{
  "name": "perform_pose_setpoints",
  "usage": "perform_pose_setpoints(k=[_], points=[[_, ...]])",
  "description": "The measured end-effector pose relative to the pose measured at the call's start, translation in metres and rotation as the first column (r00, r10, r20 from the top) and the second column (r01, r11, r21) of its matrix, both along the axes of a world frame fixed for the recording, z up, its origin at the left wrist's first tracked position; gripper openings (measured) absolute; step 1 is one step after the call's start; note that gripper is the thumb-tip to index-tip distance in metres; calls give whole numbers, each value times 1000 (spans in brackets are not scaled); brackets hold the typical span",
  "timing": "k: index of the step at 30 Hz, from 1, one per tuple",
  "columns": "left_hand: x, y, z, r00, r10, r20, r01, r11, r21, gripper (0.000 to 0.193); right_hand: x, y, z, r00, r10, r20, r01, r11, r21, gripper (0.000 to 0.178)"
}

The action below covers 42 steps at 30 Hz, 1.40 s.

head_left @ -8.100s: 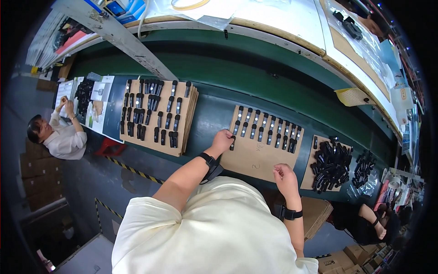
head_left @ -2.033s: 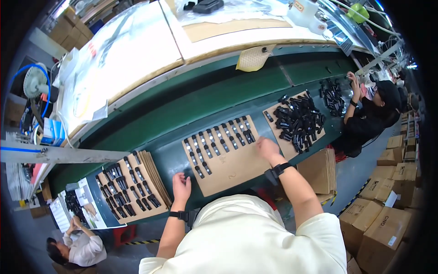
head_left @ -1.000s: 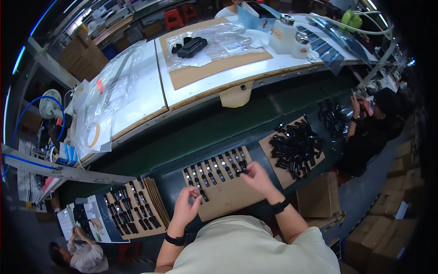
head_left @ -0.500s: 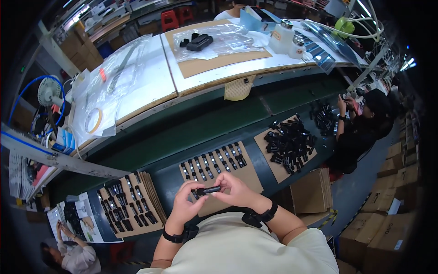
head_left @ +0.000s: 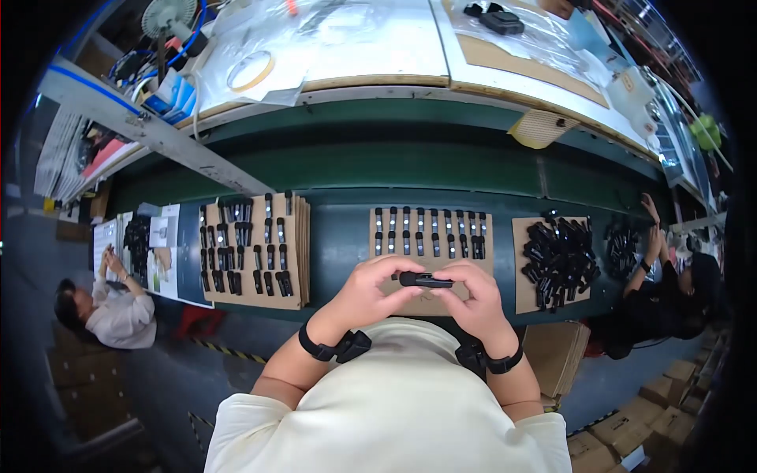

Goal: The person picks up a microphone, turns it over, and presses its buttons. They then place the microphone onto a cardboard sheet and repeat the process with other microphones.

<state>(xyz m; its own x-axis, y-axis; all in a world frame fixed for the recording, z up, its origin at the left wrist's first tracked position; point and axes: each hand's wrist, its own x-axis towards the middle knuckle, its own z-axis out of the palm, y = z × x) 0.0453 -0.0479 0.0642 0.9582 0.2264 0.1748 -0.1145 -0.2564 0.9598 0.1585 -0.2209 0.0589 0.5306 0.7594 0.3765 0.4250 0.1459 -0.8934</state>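
A small black cylindrical device [head_left: 426, 280] with a rounded dark head at its left end lies level between my hands, in front of my chest. My left hand [head_left: 367, 293] pinches it near the head. The fingers and thumb of my right hand [head_left: 477, 299] close on its other end. Just below my hands is a brown cardboard sheet [head_left: 441, 265]. Two neat rows of similar black devices [head_left: 421, 229] with pale bands lie along its far part. My hands cover some of the sheet's near part.
On my left, a cardboard stack [head_left: 302, 260] bears more devices in rows. To the right, a heaped pile of black devices [head_left: 560, 260] covers another sheet. Co-workers sit at the left [head_left: 118, 307] and right [head_left: 678, 292]. A white bench [head_left: 378, 63] runs along the far side.
My view has turned, so the bench and table now run more level across it. Both hands still hold the device, which now lies closer to level. The right co-worker's arm is raised.
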Motion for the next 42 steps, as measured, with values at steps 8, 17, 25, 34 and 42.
perform_pose_setpoints(k=[8,17,25,34,42], points=[[-5,-5,1,992,43,119,-57,992,112,27,-5,5,3,987,-96,128,97,995,2,31],[-5,-8,0,987,26,160,-55,981,184,30,-6,5,6,982,-109,152,105,994,33,27],[-3,-4,1,992,25,122,-27,999,17,28,-2,1,6,981,-95,169,90,995,39,27],[-5,8,-14,994,-13,-112,11,1000,-19,22,-2,2,2,987,-45,154,70,984,-163,29],[-3,21,-91,965,39,-259,-63,994,-85,19,1,18,-87,991,-48,-127,-35,816,-577,20]])
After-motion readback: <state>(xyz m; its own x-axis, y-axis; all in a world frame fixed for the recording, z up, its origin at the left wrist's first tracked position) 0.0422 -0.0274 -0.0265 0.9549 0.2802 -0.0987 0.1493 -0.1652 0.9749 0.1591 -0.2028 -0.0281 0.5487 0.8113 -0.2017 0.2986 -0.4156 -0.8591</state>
